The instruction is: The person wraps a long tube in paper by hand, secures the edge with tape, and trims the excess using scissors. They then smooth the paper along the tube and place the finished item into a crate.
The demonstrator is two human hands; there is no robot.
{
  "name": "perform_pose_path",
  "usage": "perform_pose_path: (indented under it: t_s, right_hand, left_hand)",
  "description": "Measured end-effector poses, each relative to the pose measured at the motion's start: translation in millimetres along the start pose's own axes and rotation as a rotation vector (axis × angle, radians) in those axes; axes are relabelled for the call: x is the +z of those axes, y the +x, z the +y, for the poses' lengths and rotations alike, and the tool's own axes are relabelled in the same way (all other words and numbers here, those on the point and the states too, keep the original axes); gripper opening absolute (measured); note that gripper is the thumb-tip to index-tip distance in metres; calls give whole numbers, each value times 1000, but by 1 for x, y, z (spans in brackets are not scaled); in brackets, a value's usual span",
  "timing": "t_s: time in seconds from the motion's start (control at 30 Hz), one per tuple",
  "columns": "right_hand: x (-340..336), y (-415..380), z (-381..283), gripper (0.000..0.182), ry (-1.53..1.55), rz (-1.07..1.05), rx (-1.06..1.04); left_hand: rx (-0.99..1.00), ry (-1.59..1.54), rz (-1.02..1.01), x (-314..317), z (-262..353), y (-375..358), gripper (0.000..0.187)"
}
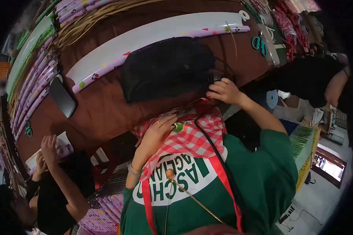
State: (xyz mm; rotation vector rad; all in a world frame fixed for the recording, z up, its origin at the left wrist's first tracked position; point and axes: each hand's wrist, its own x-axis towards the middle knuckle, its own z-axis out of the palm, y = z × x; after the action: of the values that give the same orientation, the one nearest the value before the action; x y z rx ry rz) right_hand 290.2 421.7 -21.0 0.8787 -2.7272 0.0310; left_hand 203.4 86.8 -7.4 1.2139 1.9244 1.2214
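Head view: brown bench [100, 113] across the upper half of the frame; dark mesh-like bundle [166, 66] lies on it, upper centre, its right end close to the right hand [225, 92]; fingers of that hand are bent, their tips at a small dark item [214, 78] on the bench's near edge; cannot tell whether they grip it or only touch it; left hand [161, 126] rests at frame centre on a red-checked apron [196, 137], fingers extended and open, ring on one of them; black cord [211, 141] runs down over the apron.

Behind the bundle, a long white sheet [157, 34] with a lilac patterned edge curves across the top; white ring [244, 15] at its right end, green scissors [259, 46] just beyond, upper right; dark phone [62, 98] at left, beside lilac patterned rolls [35, 92]; lower left, a co-worker's hands [48, 149] at a patterned piece [65, 144]; far right, another person's arm [336, 87].
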Motion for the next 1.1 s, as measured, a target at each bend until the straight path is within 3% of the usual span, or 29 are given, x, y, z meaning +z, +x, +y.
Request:
perform_pose_path:
  t_s: [0.13,0.33,0.43,0.47,0.53,0.57,0.63,0.67,0.7,0.77,0.8,0.87,0.93,0.97,1.07,1.1]
  right_hand:
    - [5,-8,0,27,-148,148,-99]
    - [33,-22,-6,18,-169,232,20]
    - [-12,-4,-29,18,110,313,105]
    - [-35,0,-36,17,142,279,130]
    - [-85,4,-47,13,171,115,260]
    - [-107,3,-47,11,163,-13,364]
    - [-129,-1,-38,8,513,14,564]
    - [-142,-2,-30,12,637,-111,641]
    - [-152,-2,-19,12,632,-113,644]
    - [-170,7,11,14,1030,-568,763]
    - [-182,17,25,18,1047,-831,795]
    - [-177,11,57,20,945,-585,361]
    - [-161,43,94,18,742,-311,413]
    - [-150,65,116,15,532,-194,398]
    - [-81,129,200,23,188,-42,352]
    - [-60,150,223,25,229,-113,366]
  left_hand:
    - [70,4,-14,17,4,27,35]
    - [172,181,75,43,21,87,37]
    - [120,245,14,47,30,98,36]
    - [172,168,35,51,25,98,32]
    - [0,-70,-305,34,27,85,30]
    - [-42,-137,-382,14,45,81,27]
    - [-154,-416,-357,-7,57,60,26]
    - [51,-291,-244,-11,67,53,26]
    - [47,-228,-249,-14,74,53,27]
    - [-21,-128,-192,-17,71,46,24]
    - [-56,-119,-145,-25,72,49,21]
    - [-125,-112,-77,-46,73,56,19]
    - [-109,-1,-10,-73,82,68,20]
    - [-274,53,32,-84,81,70,20]
    - [-424,228,122,-122,83,83,18]
    - [-415,329,181,-132,81,88,18]
